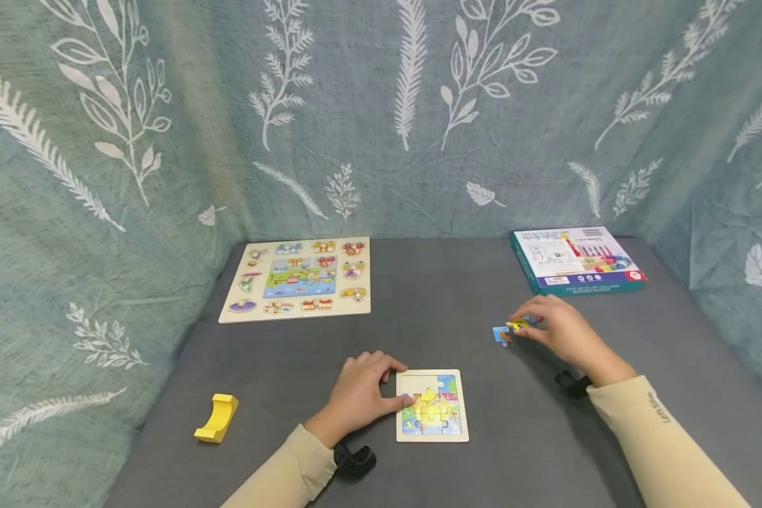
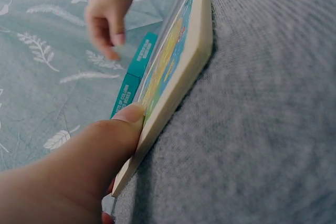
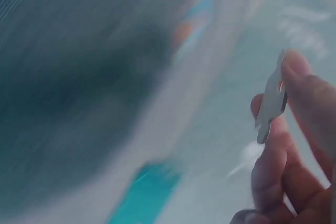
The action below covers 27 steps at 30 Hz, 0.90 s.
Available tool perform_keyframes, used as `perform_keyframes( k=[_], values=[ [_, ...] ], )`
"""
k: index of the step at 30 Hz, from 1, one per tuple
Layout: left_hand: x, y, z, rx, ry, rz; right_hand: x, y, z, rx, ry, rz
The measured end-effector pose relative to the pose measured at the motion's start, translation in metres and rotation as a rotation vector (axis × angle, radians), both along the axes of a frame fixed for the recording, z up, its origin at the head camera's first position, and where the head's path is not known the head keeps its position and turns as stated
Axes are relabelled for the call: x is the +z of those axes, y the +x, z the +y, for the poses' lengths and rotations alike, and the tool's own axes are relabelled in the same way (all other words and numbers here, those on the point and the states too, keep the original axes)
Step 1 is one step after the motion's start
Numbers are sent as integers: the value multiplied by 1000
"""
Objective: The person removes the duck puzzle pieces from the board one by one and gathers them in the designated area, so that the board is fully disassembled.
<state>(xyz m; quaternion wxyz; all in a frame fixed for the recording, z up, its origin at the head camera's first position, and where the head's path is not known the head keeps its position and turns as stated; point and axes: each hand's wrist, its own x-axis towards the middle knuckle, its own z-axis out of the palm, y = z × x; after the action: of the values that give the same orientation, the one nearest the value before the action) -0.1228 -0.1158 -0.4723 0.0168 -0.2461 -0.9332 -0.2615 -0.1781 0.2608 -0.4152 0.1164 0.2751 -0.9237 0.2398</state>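
Observation:
A small square jigsaw in a pale wooden tray [image 1: 432,436] lies at the table's front middle, with a bare patch at its upper left. My left hand [image 1: 365,388] grips the tray's left side; in the left wrist view the thumb of the left hand [image 2: 89,150] presses on its edge. My right hand [image 1: 561,335] pinches a puzzle piece [image 3: 273,100] between thumb and fingers, its pale side showing in the right wrist view. Beside those fingertips, a blue and orange piece [image 1: 501,334] rests on the table, blurred in the right wrist view.
A larger wooden picture board [image 1: 228,310] lies at the back left. At the back right is a teal-edged box [image 1: 584,264], partly seen as a teal strip [image 2: 126,90] in the left wrist view. A yellow curved block [image 1: 217,418] sits at the front left.

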Motion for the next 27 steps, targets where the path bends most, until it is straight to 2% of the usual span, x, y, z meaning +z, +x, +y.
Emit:
perform_keyframes(
  k=[2, 5, 10, 16, 19, 22, 25, 27],
  values=[
    [0, -1, -1, 2, 4, -2, -4, -6, 17, -29, 20, 4],
    [0, -1, -2, 4, 7, -4, -9, -10, 30, -30, 49, -32],
    [-1, -2, -2, 8, 6, 5, -14, -16, 33, 7, 86, -69],
    [0, -4, 0, -3, 12, 27, -16, -18, 33, -14, 141, -59],
    [0, -3, -1, -4, 15, 20, -13, -10, 23, -1, 120, 4],
    [-1, 1, -2, 2, 7, -2, -3, 7, -3, 41, 73, 27],
    [-1, 1, -2, 4, 0, -6, 6, 26, -39, 142, 43, -55],
    [0, -1, -1, 0, 3, 7, 9, 37, -61, 219, 47, -152]
  ],
)
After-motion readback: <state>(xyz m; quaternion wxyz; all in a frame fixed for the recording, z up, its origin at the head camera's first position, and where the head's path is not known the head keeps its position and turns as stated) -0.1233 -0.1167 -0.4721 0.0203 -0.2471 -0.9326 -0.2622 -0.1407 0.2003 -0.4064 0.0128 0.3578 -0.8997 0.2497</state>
